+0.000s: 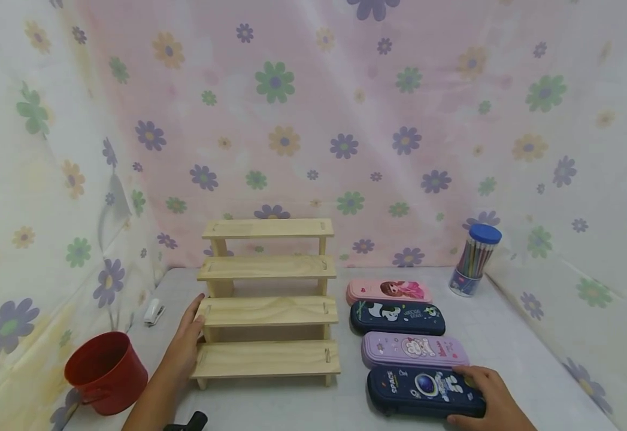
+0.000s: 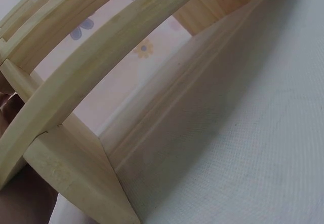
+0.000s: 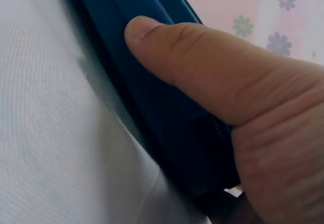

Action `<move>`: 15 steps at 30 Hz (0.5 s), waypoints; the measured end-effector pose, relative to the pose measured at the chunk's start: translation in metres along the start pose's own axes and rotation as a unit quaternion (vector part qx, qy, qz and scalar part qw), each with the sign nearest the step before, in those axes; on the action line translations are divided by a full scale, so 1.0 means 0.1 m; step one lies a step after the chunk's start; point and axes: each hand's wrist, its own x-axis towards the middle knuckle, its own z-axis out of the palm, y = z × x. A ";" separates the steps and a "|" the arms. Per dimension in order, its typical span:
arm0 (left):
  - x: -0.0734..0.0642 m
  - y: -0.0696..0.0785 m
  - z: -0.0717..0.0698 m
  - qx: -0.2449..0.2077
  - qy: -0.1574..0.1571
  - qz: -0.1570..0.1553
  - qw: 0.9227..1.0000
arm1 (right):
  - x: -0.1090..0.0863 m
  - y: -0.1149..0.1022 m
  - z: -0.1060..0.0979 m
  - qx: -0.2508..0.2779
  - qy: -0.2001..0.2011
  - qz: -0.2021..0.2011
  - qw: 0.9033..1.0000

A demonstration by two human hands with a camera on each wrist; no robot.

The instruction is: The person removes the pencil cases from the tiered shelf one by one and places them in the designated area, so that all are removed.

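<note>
A light wooden stand with several stepped shelves stands left of centre on the table. My left hand rests along its left side, fingers stretched against the edge; part of the hand is hidden behind the wood in the left wrist view. At the front right, my right hand grips the right end of a dark blue pencil case with a space print. In the right wrist view the thumb presses on the case's side. The case lies flat, its back edge close to a lilac pencil case.
Behind the lilac case lie a dark panda pencil case and a pink one. A blue-lidded tub of pencils stands at the back right. On the left are a red bucket and a small white object. Flowered cloth surrounds the table.
</note>
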 end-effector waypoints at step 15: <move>-0.04 -0.01 0.01 -0.010 0.043 0.004 0.999 | 0.02 -0.05 0.06 -0.010 0.004 0.055 0.998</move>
